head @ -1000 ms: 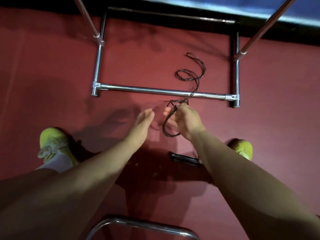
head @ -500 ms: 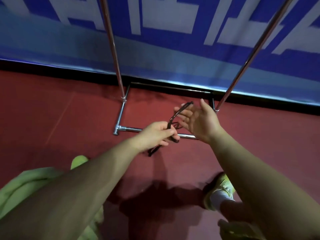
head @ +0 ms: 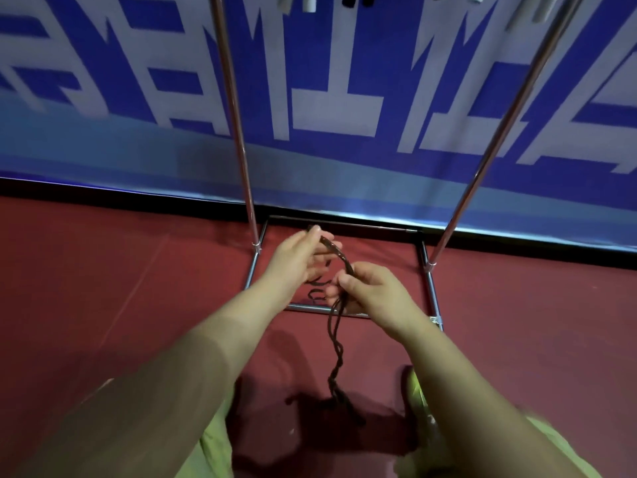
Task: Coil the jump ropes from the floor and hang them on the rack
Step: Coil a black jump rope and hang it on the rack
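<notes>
The room is dim and evenly lit, with the red floor (head: 103, 305) going murky toward the left and lower corners. Light seems to fall from above and behind the person, since a dark, soft-edged shadow (head: 310, 426) pools on the floor between the legs. A pale sheen runs along the bottom strip of the blue banner (head: 344, 132), and thin highlights glint on the chrome rack poles (head: 238, 132). The banner lettering is smeared by motion blur (worst at the far left). The wide lens splays the poles outward, and the forearms at the bottom edge look soft and stretched.
</notes>
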A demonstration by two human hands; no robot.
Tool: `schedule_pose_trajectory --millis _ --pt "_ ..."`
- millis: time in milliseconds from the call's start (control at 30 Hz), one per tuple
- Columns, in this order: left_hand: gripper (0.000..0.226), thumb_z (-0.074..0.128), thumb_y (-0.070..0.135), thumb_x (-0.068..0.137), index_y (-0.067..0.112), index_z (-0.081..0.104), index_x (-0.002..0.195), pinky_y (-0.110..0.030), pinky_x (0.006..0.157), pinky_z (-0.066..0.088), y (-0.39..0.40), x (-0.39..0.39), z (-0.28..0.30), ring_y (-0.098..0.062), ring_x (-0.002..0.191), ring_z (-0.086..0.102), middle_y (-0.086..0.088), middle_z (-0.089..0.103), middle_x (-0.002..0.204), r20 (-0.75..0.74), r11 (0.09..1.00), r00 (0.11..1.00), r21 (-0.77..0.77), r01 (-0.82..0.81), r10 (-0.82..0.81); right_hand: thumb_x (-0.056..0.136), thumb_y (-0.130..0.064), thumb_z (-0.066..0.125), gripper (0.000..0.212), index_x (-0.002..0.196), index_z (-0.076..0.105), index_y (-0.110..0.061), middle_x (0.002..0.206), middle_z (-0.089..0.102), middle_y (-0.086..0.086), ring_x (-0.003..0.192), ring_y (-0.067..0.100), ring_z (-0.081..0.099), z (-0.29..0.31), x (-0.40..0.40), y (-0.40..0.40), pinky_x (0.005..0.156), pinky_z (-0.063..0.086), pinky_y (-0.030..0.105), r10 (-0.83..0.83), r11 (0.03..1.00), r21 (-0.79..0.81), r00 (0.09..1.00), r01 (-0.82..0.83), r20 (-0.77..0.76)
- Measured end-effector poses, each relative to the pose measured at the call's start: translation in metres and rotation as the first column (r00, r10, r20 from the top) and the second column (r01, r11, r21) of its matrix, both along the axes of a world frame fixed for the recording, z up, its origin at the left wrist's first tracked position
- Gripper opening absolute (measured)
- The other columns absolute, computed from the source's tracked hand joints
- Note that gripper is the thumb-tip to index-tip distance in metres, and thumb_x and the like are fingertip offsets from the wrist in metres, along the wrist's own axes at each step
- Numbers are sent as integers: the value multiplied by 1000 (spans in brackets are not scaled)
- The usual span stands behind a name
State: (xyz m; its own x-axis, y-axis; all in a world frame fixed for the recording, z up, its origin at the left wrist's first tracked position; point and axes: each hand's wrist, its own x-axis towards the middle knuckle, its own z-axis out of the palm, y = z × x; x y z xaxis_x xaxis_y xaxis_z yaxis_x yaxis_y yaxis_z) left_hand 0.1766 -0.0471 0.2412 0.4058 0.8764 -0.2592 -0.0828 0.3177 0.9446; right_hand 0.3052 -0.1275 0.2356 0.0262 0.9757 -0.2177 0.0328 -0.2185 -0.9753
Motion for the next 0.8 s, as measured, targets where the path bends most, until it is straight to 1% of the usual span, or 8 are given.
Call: schedule_pose_trajectory --millis 133,233,300,367,467,600,700,800 --pt "54 19 55 94 20 58 107 -25 76 47 -17 -14 -38 -9 82 62 9 71 83 69 935 948 -160 317 -309 99 -6 46 19 85 60 -9 73 67 6 62 13 66 4 -3 6 56 55 23 -182 980 51 964 195 -193" --pt "63 56 69 74 20 57 113 -22 82 46 -35 -27 -67 -9 91 63 5 73 96 57 790 826 -263 554 -561 99 -9 46 19 86 59 -10 72 69 3 63 12 67 -4 7 5 54 54 21 -250 965 16 938 261 -242" --pt "48 67 48 72 19 57 110 -29 90 44 -43 -28 -75 -11 96 64 4 73 100 -11 684 707 -266 680 -707 99 -11 45 19 87 59 -10 75 69 4 65 11 67 -11 15 6 57 54 22 -285 957 -21 928 289 -240" --pt "24 57 26 79 17 57 101 -26 83 48 -45 -23 -74 -10 89 68 4 74 91 -54 662 673 -254 705 -738 100 -14 45 18 90 60 -11 81 67 6 66 11 67 -18 21 10 59 55 22 -289 957 -74 931 280 -223" --pt "16 57 16 78 10 57 93 -28 68 56 -33 -20 -64 -16 72 69 -2 72 77 48 780 811 -243 576 -584 96 -40 45 26 101 59 -18 100 67 4 82 13 68 -27 28 22 74 56 28 -222 969 -135 967 204 -128" --pt "8 51 9 92 10 59 93 -27 57 58 -6 -23 -57 -14 62 68 -3 71 73 133 949 976 -243 200 -171 74 -84 29 83 124 54 -23 123 63 2 113 15 60 -42 31 31 98 45 36 -37 949 -316 997 13 -69" --pt "18 42 11 97 12 60 94 -23 56 57 7 -22 -62 -11 63 69 0 72 74 201 964 979 -264 31 24 69 -83 21 84 114 63 -26 118 67 -3 114 9 59 -56 19 26 94 42 27 145 911 -379 987 -162 -73" --pt "17 43 12 97 12 60 95 -22 56 56 14 -20 -65 -12 64 70 -1 73 74 212 959 974 -283 -13 76 77 -72 33 74 122 61 -20 120 65 -6 110 2 59 -64 1 19 92 43 18 251 891 -364 963 -270 -99"
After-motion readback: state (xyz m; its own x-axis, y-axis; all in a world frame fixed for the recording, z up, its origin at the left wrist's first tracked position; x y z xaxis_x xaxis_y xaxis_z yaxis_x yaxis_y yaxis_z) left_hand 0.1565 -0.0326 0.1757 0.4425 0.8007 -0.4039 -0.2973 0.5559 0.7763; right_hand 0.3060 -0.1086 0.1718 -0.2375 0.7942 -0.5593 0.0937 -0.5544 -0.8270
